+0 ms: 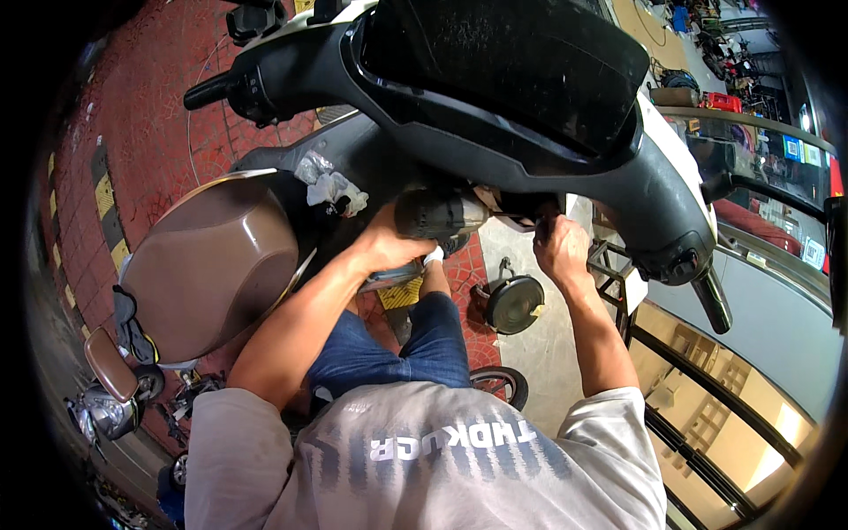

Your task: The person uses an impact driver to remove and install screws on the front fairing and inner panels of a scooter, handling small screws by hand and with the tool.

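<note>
The power drill [430, 215] sits near the centre of the frame, just under the lower edge of the scooter's dark handlebar cover [468, 150], and its long axis runs roughly level across the picture with the nose toward the right. The left hand [389, 245] is the nearer one: its fingers are clamped on the drill's grip, from the left and below, so the body of the tool lies above and to the right of them. Beyond the nose, to its right, the right hand [562, 250] reaches up to the shadowed underside of the cover, its fingers curled near a dark part there; whether they pinch it I cannot tell, as the contact is hidden. The nose points into the gap between the two hands, and where the tip ends is too dark to make out. The drill looks stout and rounded, blackish at the rear and greyer toward the front, with a grey-blue base [394, 276] showing below the left hand. Crumpled whitish plastic [337, 190] lies to the upper left of that hand, beside the scooter's brown seat [208, 265]; a round dark object [515, 306] shows below, right of centre.
</note>
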A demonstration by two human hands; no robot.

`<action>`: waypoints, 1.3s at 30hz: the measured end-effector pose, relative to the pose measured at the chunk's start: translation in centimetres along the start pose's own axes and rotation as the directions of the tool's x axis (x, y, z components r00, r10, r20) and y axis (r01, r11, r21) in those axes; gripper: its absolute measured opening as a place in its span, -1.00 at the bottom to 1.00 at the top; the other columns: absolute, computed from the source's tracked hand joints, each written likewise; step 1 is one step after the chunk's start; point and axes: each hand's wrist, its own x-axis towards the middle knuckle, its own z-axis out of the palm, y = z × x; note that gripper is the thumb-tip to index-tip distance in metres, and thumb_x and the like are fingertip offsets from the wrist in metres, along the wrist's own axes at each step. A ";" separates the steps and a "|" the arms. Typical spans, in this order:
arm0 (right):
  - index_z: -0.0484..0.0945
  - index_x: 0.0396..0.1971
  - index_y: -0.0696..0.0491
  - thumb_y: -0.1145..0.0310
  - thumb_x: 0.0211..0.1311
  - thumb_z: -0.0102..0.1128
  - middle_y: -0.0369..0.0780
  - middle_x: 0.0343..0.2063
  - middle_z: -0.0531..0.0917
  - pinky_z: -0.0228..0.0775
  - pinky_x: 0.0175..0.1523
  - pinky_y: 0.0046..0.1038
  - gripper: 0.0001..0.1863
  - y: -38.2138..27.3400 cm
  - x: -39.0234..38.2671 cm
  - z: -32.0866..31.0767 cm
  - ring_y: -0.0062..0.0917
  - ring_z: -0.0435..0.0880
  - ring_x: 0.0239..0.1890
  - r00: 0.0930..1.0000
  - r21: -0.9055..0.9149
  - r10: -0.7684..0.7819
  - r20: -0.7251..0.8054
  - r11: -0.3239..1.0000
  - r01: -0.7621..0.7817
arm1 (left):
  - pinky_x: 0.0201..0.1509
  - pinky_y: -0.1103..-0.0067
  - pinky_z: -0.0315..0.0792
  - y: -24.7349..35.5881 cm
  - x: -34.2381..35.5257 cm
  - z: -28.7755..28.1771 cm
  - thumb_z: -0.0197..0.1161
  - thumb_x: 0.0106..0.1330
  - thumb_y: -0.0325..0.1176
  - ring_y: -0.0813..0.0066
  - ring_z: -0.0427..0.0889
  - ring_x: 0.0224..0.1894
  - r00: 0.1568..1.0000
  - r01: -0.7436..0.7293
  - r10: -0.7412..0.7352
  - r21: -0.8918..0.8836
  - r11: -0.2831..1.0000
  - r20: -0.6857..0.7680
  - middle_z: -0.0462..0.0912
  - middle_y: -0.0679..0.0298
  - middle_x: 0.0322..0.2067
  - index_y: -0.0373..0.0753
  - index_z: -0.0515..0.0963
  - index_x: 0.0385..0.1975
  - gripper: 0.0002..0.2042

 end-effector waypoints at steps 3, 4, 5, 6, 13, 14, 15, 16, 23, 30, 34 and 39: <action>0.57 -0.17 0.10 0.48 0.32 0.17 -0.10 -0.50 0.70 0.52 -0.26 -0.24 -0.87 -0.1 -2.3 -0.6 -0.23 0.73 -0.41 0.991 0.518 0.122 0.058 0.845 -0.134 | -0.04 0.49 0.55 1.3 -1.6 -1.9 0.46 0.04 -0.50 0.46 0.66 -0.22 0.992 0.014 0.001 -0.120 0.993 0.126 0.74 0.22 -0.27 -0.37 0.63 -0.18 -0.68; 0.57 -0.17 0.15 0.52 0.33 0.19 -0.20 -0.46 0.71 0.51 -0.26 -0.41 -0.89 -0.6 -3.1 -1.0 -0.49 0.70 -0.40 0.982 0.781 0.145 0.123 0.596 -0.186 | -0.07 0.50 0.56 0.4 -2.6 -2.8 0.45 0.06 -0.52 0.50 0.68 -0.24 0.986 0.099 -0.081 -0.120 0.988 0.146 0.76 0.23 -0.28 -0.34 0.64 -0.16 -0.70; 0.57 -0.18 0.16 0.53 0.34 0.21 -0.23 -0.43 0.70 0.50 -0.23 -0.47 -0.89 -0.7 -4.0 -1.5 -0.56 0.67 -0.38 0.962 0.872 0.139 0.235 0.406 -0.272 | -0.07 0.51 0.56 -0.4 -3.4 -3.7 0.45 0.06 -0.53 0.51 0.68 -0.26 0.979 0.087 -0.052 -0.173 0.981 0.199 0.76 0.24 -0.31 -0.33 0.64 -0.17 -0.70; 0.58 -0.19 0.18 0.54 0.34 0.22 -0.27 -0.41 0.69 0.50 -0.21 -0.52 -0.90 -0.7 -5.0 -2.4 -0.63 0.64 -0.35 0.934 0.913 0.115 0.337 0.202 -0.354 | -0.08 0.51 0.56 -0.5 -3.9 -4.2 0.45 0.07 -0.53 0.53 0.69 -0.28 0.967 0.073 -0.013 -0.229 0.971 0.254 0.76 0.24 -0.33 -0.31 0.65 -0.17 -0.71; 0.60 -0.17 0.10 0.39 0.28 0.35 -0.16 -0.21 0.73 0.61 -0.01 -0.35 -0.81 -5.4 -11.0 0.5 -0.36 0.73 -0.18 0.881 0.641 0.122 0.458 -0.732 -0.232 | 0.04 0.47 0.55 -0.8 -8.1 -3.8 0.50 0.09 -0.49 0.54 0.67 -0.14 0.954 0.258 -0.209 -0.236 0.937 0.215 0.75 0.30 -0.19 -0.28 0.65 -0.07 -0.64; 0.60 -0.17 0.08 0.38 0.28 0.36 -0.17 -0.19 0.73 0.60 -0.02 -0.35 -0.81 -6.0 -11.5 1.1 -0.37 0.73 -0.17 0.881 0.604 0.169 0.442 -0.782 -0.153 | 0.12 0.45 0.54 -1.4 -8.6 -3.2 0.50 0.10 -0.50 0.54 0.66 -0.09 0.958 0.236 -0.189 -0.217 0.947 0.215 0.75 0.31 -0.15 -0.26 0.65 -0.01 -0.60; 0.61 -0.16 0.08 0.36 0.28 0.35 -0.19 -0.21 0.73 0.58 -0.06 -0.37 -0.80 -6.5 -11.8 1.3 -0.39 0.72 -0.19 0.879 0.598 0.197 0.434 -0.793 -0.117 | 0.15 0.45 0.52 -1.2 -8.7 -2.7 0.51 0.10 -0.51 0.53 0.65 -0.06 0.963 0.218 -0.170 -0.237 0.947 0.207 0.75 0.30 -0.12 -0.26 0.63 0.04 -0.56; 0.61 -0.15 0.08 0.33 0.28 0.35 -0.21 -0.24 0.74 0.55 -0.10 -0.38 -0.78 -6.9 -12.0 1.4 -0.41 0.72 -0.20 0.880 0.588 0.208 0.427 -0.803 -0.095 | 0.18 0.46 0.51 -0.9 -9.2 -2.3 0.51 0.10 -0.52 0.53 0.65 -0.03 0.971 0.197 -0.153 -0.258 0.946 0.182 0.74 0.30 -0.09 -0.25 0.61 0.08 -0.52; 0.57 -0.16 0.10 0.39 0.36 0.27 -0.07 -0.20 0.74 0.59 -0.21 -0.36 -0.86 -4.9 -12.7 1.3 -0.35 0.76 -0.29 0.896 0.818 0.286 0.339 -0.560 -0.130 | 0.20 0.47 0.50 -3.5 -11.7 0.9 0.51 0.10 -0.56 0.52 0.62 0.01 0.993 0.106 -0.080 -0.346 0.932 0.088 0.72 0.29 -0.03 -0.27 0.56 0.15 -0.45; 0.57 -0.19 0.12 0.39 0.28 0.36 0.00 -0.15 0.71 0.60 -0.21 -0.36 -0.80 0.8 -10.3 4.6 -0.28 0.75 -0.25 0.943 0.765 -0.112 0.313 -0.559 -0.320 | 0.19 0.44 0.51 -7.3 -16.0 6.9 0.52 0.03 -0.60 0.46 0.63 0.05 0.969 -0.103 0.076 -0.105 0.989 -0.235 0.67 0.25 0.01 -0.29 0.44 0.27 -0.29; 0.57 -0.16 0.14 0.40 0.29 0.33 -0.01 -0.17 0.73 0.66 -0.19 -0.31 -0.79 3.8 -10.4 9.5 -0.26 0.78 -0.22 0.865 0.661 -0.304 0.399 -0.558 -0.502 | 0.01 0.52 0.53 -11.8 -17.1 12.4 0.45 0.10 -0.60 0.53 0.66 -0.18 0.952 0.040 -0.190 -0.516 0.855 -0.242 0.72 0.34 -0.22 -0.25 0.60 0.04 -0.56; 0.56 -0.13 0.18 0.43 0.36 0.21 -0.09 -0.29 0.71 0.63 -0.25 -0.43 -0.83 5.0 -8.6 21.6 -0.35 0.74 -0.31 0.787 0.709 -0.335 0.518 -0.346 -0.614 | -0.27 0.45 0.56 -20.8 -16.4 17.2 0.49 0.01 -0.54 0.36 0.67 -0.36 0.918 -0.140 -0.125 -0.603 0.786 -0.375 0.68 0.16 -0.34 -0.34 0.56 0.00 -0.53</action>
